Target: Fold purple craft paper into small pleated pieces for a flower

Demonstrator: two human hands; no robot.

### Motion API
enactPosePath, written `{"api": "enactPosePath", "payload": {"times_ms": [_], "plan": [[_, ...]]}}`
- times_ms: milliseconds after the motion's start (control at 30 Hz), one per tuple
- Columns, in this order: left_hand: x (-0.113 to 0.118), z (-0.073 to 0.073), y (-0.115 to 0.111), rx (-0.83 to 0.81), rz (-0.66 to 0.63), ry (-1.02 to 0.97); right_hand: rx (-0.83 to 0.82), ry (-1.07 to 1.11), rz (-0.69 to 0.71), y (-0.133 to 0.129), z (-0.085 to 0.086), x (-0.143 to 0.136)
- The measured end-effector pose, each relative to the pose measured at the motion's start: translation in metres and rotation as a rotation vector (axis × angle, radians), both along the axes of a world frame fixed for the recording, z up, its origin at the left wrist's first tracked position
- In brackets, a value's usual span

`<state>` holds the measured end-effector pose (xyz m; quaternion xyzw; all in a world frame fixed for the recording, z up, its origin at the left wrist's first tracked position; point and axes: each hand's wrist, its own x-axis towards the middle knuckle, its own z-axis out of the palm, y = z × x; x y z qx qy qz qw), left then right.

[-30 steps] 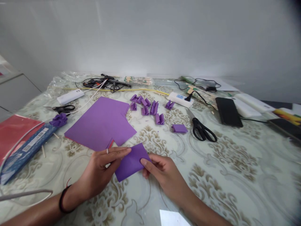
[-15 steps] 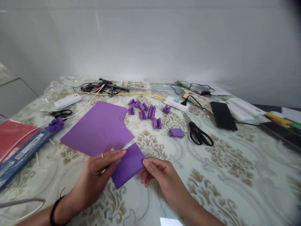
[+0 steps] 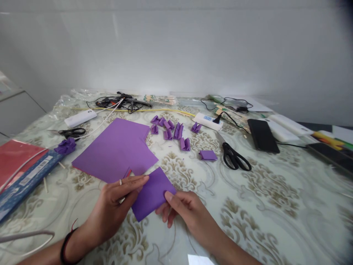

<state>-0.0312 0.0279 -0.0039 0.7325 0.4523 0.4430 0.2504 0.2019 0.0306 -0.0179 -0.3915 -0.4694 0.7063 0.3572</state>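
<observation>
Between my hands is a folded piece of purple paper [image 3: 152, 195], tilted over the patterned tablecloth. My left hand [image 3: 117, 200] grips its left side, with fingers on top and thumb bent against it. At the right edge, my right hand [image 3: 184, 208] pinches the paper, thumb above and fingers curled beneath. Just behind my left hand lies a stack of larger purple sheets [image 3: 116, 147]. Beyond the held paper several small folded purple pieces [image 3: 168, 133] sit in a cluster, and a flat folded purple piece [image 3: 208, 155] lies to their right.
Black-handled scissors [image 3: 235, 156] lie right of the folded pieces; another pair [image 3: 72, 132] is at the left. A phone [image 3: 263, 136], a white power strip [image 3: 208, 121] and tangled black cables [image 3: 121, 101] lie toward the back. Red sheets in a packet [image 3: 20, 158] are at the left edge.
My right hand's thumb has slid inward over the paper's right edge, and its fingers have moved slightly left underneath. My left hand holds nearly the same place.
</observation>
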Motion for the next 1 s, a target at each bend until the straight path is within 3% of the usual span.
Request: {"api": "enactPosePath", "payload": {"times_ms": [567, 1000], "plan": [[0.002, -0.0038, -0.0018, -0.008, -0.033, -0.004, -0.038, -0.082, 0.013, -0.005, -0.0033, -0.0027], [0.0058, -0.0046, -0.003, 0.016, -0.053, -0.036, -0.121, -0.097, 0.106, -0.0093, -0.0027, -0.0082]]}}
